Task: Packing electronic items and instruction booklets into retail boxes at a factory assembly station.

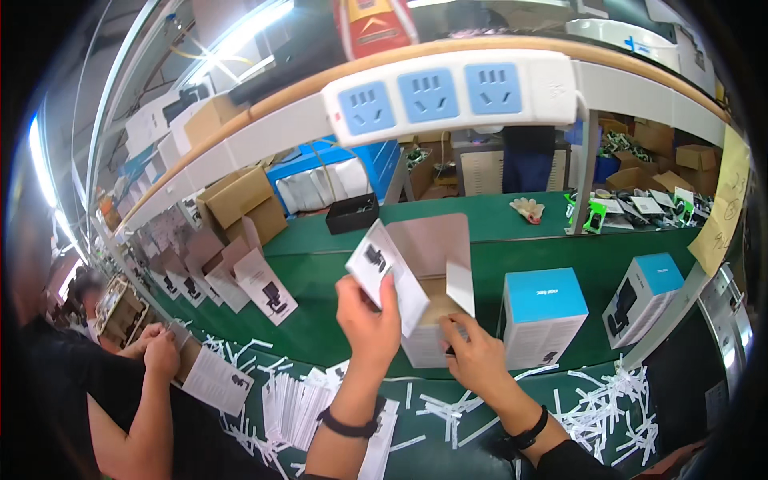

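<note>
My left hand (370, 316) is closed on a white printed leaflet (370, 254) that bears a picture of a dark device. It holds the leaflet tilted at the left side of an open carton (416, 350). The carton stands upright, its tall back flap raised and a white side flap (459, 288) sticking up at the right. My right hand (472, 352) has its fingers bent and pinched at the carton's front rim; the fingertips are partly hidden. Nearer to me, a stack of white folded leaflets (292, 412) lies on the green bench, partly behind my left forearm.
Two closed white-and-blue boxes (546, 298) (644, 296) stand at the right. Several open cartons (268, 292) line the left. Paper strips (612, 408) litter the bench. A co-worker's hands (162, 350) hold a carton at the left. A power strip (456, 92) crosses above.
</note>
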The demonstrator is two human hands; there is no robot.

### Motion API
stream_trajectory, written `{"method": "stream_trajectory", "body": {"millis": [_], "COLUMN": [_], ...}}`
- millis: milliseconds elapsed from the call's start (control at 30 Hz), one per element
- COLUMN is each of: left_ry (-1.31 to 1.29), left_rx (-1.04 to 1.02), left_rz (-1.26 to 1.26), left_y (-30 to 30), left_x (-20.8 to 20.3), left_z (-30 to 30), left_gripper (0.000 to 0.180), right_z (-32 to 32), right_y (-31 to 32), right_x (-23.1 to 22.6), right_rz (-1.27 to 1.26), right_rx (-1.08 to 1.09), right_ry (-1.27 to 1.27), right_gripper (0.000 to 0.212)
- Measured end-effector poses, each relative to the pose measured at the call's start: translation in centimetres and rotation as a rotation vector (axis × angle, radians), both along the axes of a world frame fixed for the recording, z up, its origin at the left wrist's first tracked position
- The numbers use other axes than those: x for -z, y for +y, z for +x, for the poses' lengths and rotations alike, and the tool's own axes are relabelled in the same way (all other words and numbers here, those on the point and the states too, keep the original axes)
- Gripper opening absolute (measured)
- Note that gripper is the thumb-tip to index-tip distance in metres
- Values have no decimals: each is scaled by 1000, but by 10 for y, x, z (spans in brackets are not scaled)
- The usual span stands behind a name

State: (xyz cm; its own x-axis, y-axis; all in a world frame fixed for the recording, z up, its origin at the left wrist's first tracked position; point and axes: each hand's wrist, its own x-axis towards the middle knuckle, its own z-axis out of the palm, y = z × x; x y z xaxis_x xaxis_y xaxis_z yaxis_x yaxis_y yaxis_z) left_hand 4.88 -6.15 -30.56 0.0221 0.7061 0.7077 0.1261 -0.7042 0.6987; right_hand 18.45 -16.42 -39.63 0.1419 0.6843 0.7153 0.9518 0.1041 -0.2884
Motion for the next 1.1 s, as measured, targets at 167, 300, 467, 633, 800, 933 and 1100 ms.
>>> {"method": "stream_trajectory", "body": {"millis": [167, 300, 467, 633, 800, 933, 1100], "left_ry": [352, 253, 215, 278, 327, 364, 152], "left_rx": [-220, -209, -267, -203, -212, -231, 53], "left_rz": [527, 375, 578, 616, 354, 324, 272], "left_y": [43, 42, 61, 63, 49, 40, 26], "left_x": [27, 40, 48, 56, 48, 61, 66], "left_z": [24, 27, 32, 36, 55, 38, 28], "left_gripper": [20, 20, 21, 22, 22, 27, 71], "right_z": [8, 17, 32, 40, 43, 41, 39], "right_y": [1, -2, 14, 18, 19, 12, 10], "right_x": [1, -4, -19, -11, -5, -8, -16], "right_rz": [76, 268, 309, 227, 226, 213, 208], "right_rx": [-87, -80, -39, -63, -40, -29, -26], "right_ry": [31, 108, 286, 279, 287, 288, 286], "right_gripper": [58, 49, 46, 45, 44, 42, 42]}}
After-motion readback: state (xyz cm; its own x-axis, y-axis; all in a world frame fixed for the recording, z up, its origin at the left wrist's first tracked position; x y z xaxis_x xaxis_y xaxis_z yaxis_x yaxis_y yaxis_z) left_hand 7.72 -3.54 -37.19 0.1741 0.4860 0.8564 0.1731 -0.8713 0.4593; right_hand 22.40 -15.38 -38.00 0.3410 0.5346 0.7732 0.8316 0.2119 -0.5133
